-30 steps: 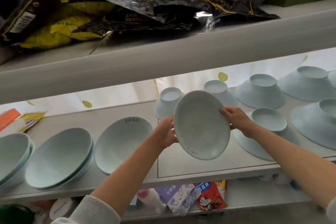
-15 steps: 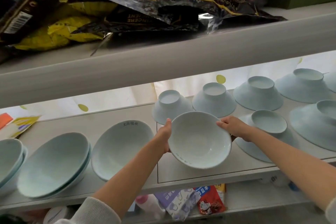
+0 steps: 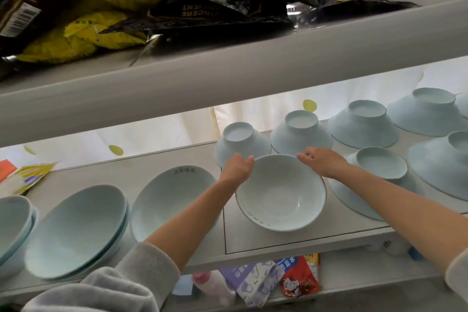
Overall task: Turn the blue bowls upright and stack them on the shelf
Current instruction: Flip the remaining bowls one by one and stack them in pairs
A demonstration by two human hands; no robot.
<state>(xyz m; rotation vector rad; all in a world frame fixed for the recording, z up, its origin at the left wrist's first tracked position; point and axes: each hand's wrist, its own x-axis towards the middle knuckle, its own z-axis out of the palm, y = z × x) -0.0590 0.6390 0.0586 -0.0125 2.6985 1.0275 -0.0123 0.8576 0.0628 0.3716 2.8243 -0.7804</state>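
A pale blue bowl stands upright on the white shelf near its front edge. My left hand rests at the bowl's far left rim and my right hand at its far right rim, both with fingers stretched out and none curled round the rim. To the left stand more upright bowls: a single one with writing, a stack of two and another stack at the frame edge. Several bowls lie upside down behind and to the right, such as the small one and the wide one.
The upper shelf board hangs low over the bowls and carries black and yellow bags. A yellow packet lies at the far left of the bowl shelf. On the lower shelf lie snack packets and a bottle.
The bowl was held tilted on edge in both hands; it has been turned upright and lowered onto the shelf. My fingers have straightened off the rim.
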